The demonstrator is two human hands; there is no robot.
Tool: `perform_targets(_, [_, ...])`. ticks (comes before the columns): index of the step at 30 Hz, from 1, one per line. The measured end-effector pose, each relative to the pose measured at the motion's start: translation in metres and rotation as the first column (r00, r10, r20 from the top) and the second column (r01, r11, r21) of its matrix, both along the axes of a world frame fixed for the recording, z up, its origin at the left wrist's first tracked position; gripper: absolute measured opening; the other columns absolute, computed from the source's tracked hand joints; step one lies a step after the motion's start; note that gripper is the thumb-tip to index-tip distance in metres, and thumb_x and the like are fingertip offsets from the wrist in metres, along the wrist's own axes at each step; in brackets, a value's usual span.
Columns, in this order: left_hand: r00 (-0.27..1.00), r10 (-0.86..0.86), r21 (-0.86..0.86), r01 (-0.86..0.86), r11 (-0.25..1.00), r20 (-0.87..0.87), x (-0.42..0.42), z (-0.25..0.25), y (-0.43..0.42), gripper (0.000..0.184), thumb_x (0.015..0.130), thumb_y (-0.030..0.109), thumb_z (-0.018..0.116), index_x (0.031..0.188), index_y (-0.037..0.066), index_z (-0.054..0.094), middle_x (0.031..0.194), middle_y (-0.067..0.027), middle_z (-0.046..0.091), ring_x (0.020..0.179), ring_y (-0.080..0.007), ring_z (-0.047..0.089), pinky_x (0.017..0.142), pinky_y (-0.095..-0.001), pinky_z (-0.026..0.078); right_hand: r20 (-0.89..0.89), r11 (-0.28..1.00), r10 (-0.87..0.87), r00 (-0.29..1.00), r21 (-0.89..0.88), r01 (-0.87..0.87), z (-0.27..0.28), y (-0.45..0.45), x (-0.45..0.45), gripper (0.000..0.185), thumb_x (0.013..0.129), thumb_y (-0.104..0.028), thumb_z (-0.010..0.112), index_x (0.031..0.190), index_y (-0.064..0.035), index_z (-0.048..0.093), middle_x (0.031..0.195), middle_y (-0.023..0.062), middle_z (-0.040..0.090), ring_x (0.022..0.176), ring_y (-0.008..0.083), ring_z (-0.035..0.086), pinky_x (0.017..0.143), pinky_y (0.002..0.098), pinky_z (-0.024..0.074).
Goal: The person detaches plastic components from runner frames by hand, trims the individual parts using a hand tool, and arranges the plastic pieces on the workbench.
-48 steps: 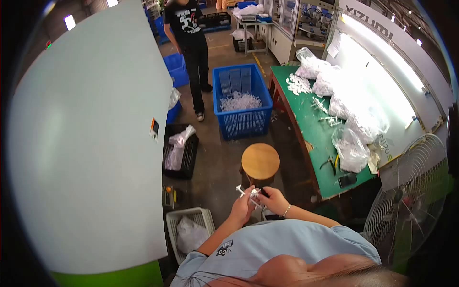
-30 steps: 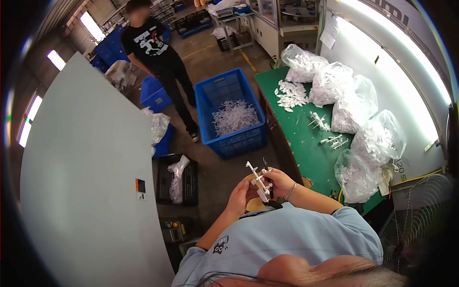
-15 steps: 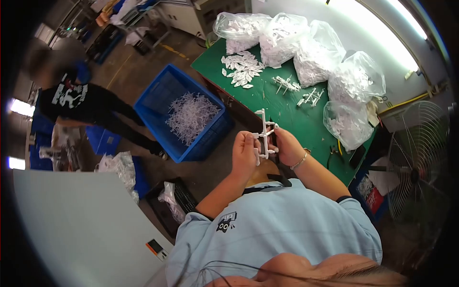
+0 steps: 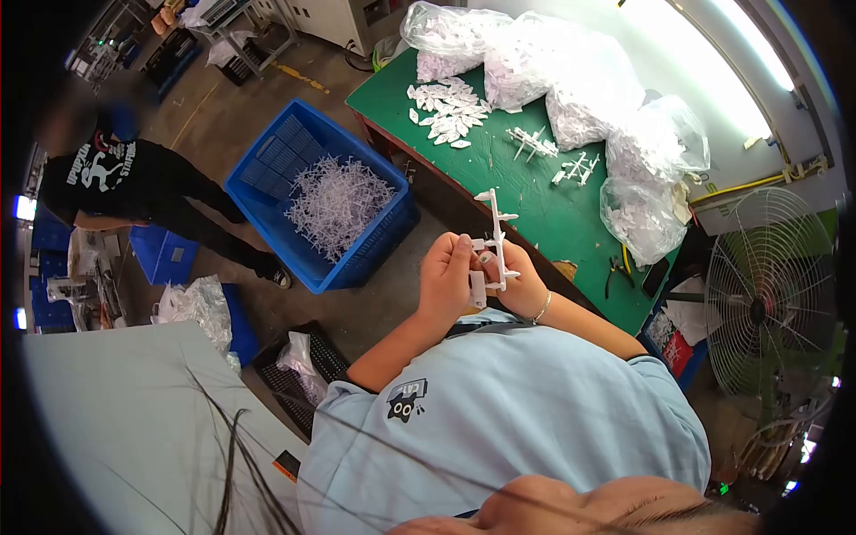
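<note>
In front of my chest I hold a white moulded plastic sprue (image 4: 498,223), a thin stem with short side branches and small flat pieces on its left. My left hand (image 4: 443,278) is closed, thumb and fingers pinching at the flat white pieces (image 4: 478,290) on that side. Behind the stem, my right hand (image 4: 524,283) is closed on the sprue, its thumb near the middle. Its other fingers are partly hidden by the sprue. Whether the flat pieces are still joined to the stem, I cannot tell.
A green table (image 4: 557,218) bears loose white pieces (image 4: 446,111), white sprues (image 4: 532,143), filled clear bags (image 4: 580,98) and pliers (image 4: 617,275). Left of it stands a blue crate (image 4: 254,192) of white sprues. A fan (image 4: 758,308) is at right; a person (image 4: 134,183) stands at left.
The sprue has turned in my hands, its branches now pointing right. My right hand has moved in behind the stem, closer to my left. The whole view has shifted slightly.
</note>
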State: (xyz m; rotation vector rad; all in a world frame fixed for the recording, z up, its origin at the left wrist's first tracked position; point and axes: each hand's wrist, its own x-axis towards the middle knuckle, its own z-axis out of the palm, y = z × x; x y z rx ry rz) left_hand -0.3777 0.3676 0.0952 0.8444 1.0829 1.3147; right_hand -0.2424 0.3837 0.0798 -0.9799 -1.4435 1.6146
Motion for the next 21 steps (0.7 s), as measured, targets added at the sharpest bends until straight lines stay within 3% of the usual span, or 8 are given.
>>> perform_targets(1, [1.000, -0.010, 0.008, 0.009, 1.000, 0.015, 0.000, 0.002, -0.001, 0.030, 0.098, 0.023, 0.040, 0.072, 0.009, 0.044, 0.065, 0.0016, 0.048, 0.057, -0.0020, 0.043, 0.052, -0.0189, 0.038, -0.084, 0.998, -0.006, 0.996, -0.062, 0.001, 0.004, 0.000, -0.003, 0.020, 0.094, -0.023, 0.047, 0.091, -0.0038, 0.053, 0.079, -0.0008, 0.054, 0.070, 0.0054, 0.049, 0.061, 0.0225, 0.0433])
perform_targets(2, [1.000, -0.005, 0.002, 0.005, 1.000, 0.016, 0.000, 0.002, -0.001, 0.030, 0.098, 0.023, 0.040, 0.072, 0.009, 0.044, 0.065, 0.0016, 0.048, 0.057, -0.0020, 0.043, 0.052, -0.0189, 0.038, -0.014, 0.998, -0.047, 0.999, 0.029, 0.048, 0.010, 0.001, -0.004, 0.020, 0.093, -0.018, 0.048, 0.088, 0.0000, 0.055, 0.076, 0.0027, 0.057, 0.068, 0.0075, 0.053, 0.061, 0.0236, 0.0459])
perform_targets(10, [0.995, -0.041, 0.085, 0.049, 0.995, -0.093, 0.008, 0.007, 0.005, 0.031, 0.098, 0.023, 0.038, 0.071, 0.009, 0.042, 0.064, 0.0029, 0.044, 0.058, -0.0019, 0.038, 0.051, -0.0196, 0.034, -0.093, 1.000, -0.004, 0.996, 0.017, 0.005, 0.005, 0.008, 0.004, 0.024, 0.095, -0.020, 0.044, 0.090, 0.0008, 0.056, 0.075, 0.0035, 0.058, 0.067, 0.0086, 0.055, 0.059, 0.0242, 0.0466])
perform_targets(21, [0.996, -0.063, 0.070, 0.067, 0.995, -0.062, 0.021, 0.006, 0.015, 0.032, 0.098, 0.025, 0.038, 0.071, 0.010, 0.041, 0.063, 0.0038, 0.043, 0.055, -0.0013, 0.037, 0.049, -0.0190, 0.033, 0.085, 0.989, -0.095, 0.992, 0.119, 0.085, 0.003, 0.014, 0.018, 0.024, 0.092, -0.017, 0.045, 0.081, -0.0001, 0.057, 0.069, 0.0070, 0.058, 0.060, 0.0136, 0.054, 0.055, 0.0286, 0.0443])
